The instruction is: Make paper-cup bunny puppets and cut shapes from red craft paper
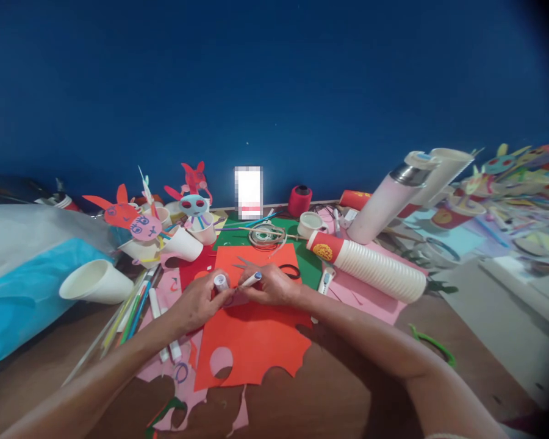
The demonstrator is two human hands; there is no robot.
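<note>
My left hand (200, 300) is closed around a short white cylinder (220, 281) whose round end faces up; I cannot make out its kind. Close beside it, my right hand (271, 285) grips a white marker (251, 280) with a blue end. Both hands are over orange paper (256, 341) with curved cutouts along its lower edge. Scissors (289, 271) lie partly under my right hand, with a dark handle loop and the blades showing. A pink paper disc (221, 361) rests on the orange sheet. What lies between my fingertips is too small to tell.
Rabbit-faced paper cups (139, 222) stand at the back left, near a tipped white cup (96, 281). On the right lie a long stack of paper cups (379, 268) and a leaning flask (388, 198). Pink scraps (192, 381) and pens (137, 308) lie to the left.
</note>
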